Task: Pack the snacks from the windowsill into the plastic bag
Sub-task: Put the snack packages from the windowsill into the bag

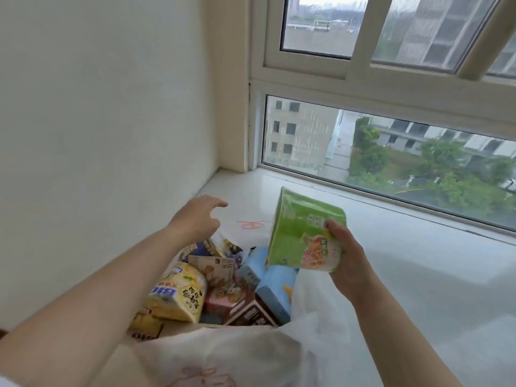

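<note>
On the sill (391,261), at 6 o'clock, plastic bag (223,356) lies open, packed with snack boxes (223,289). Green bowl (304,236) at 3 o'clock of bag mouth, tilted, above it. Right grip (346,258) clamped on bowl. Left grip (198,216) at 12 o'clock of boxes, fingers apart, holding nothing.

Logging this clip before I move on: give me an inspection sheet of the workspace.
Surface: white windowsill, bare where visible.
Job's things: green snack pack held above the plastic bag; the bag holds a yellow pack, blue boxes and a brown box.
Clutter: nothing seen.
Hands: right hand grips the green pack; left hand is over the bag's far edge, holding nothing.
Cables: nothing seen.
Surroundings: wall left, window ahead.
</note>
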The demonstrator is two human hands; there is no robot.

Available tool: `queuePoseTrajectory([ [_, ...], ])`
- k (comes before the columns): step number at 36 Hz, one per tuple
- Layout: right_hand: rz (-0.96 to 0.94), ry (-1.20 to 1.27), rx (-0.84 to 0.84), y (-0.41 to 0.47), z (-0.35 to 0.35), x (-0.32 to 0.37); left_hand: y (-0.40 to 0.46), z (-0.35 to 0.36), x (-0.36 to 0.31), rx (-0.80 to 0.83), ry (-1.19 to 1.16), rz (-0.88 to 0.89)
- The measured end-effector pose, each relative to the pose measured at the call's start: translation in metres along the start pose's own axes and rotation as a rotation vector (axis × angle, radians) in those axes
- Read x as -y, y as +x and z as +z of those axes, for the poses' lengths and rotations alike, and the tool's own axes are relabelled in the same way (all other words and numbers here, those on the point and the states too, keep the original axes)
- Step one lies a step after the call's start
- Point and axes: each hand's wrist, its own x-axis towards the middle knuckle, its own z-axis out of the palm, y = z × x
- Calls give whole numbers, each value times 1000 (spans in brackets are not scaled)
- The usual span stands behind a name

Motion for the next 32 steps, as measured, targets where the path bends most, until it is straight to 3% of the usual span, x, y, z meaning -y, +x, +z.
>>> queuePoseTrajectory([
  [4,3,-337,-134,-3,35,-30,-22,-5,50,-28,176,-97],
  [7,-110,-829,-205,-4,62,-47,-32,-1,78,-5,158,-191],
  [11,-257,-1472,-128,-11,95,-74,-51,7,107,158,55,-336],
  [13,-225,-1729,-13,-17,115,-89,-64,13,120,261,27,-350],
  [15,-219,-1906,140,-20,133,-101,-73,20,130,265,46,-364],
  [17,-201,-2005,240,-18,146,-104,-79,25,138,240,77,-391],
  [23,-128,-2080,162,-5,155,-122,-86,27,163,157,25,-491],
  [28,-33,-2069,300,-10,157,-139,-92,26,185,236,17,-489],
  [31,9,-2008,234,0,151,-147,-97,30,198,301,-90,-592],
  [32,13,-2000,206,4,151,-150,-99,31,203,242,-141,-617],
])
